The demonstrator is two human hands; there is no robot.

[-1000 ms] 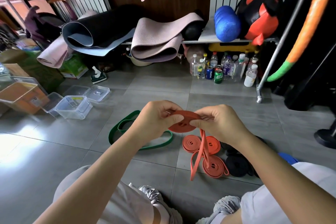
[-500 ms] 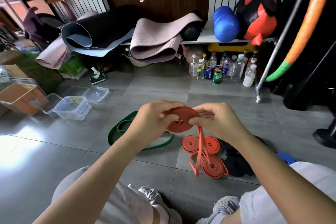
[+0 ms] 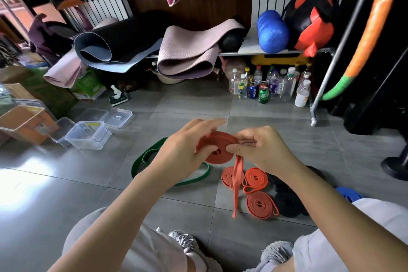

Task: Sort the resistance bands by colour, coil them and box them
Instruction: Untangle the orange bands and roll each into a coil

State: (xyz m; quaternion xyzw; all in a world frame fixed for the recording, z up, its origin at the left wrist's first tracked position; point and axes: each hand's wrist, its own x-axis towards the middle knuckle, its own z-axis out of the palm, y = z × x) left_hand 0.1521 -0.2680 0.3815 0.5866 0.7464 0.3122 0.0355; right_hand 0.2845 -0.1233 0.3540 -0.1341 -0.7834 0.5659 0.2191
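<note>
An orange band coil [image 3: 217, 149] is held in mid-air over the floor, its loose tail [image 3: 236, 180] hanging down. My left hand [image 3: 184, 150] grips the coil's left side, the upper fingers blurred and lifted. My right hand [image 3: 260, 150] pinches the band at the coil's right edge. Three coiled orange bands [image 3: 256, 178] lie on the tiles below. Beside them lie black coils [image 3: 287, 203], partly hidden by my right arm. An uncoiled green band [image 3: 141, 162] lies to the left. A blue band [image 3: 348, 192] peeks out at the right.
Clear plastic boxes [image 3: 88, 137] and lids [image 3: 117, 116] sit on the floor at the left, next to an orange bin [image 3: 22, 121]. Bottles and cans [image 3: 265, 86] stand under a shelf behind. A metal rack leg [image 3: 313, 117] is at the right. My knees and shoes fill the bottom.
The coil has turned in my hands and tilted flatter. The hanging tail is shorter. My left fingers have lifted off the top of the coil.
</note>
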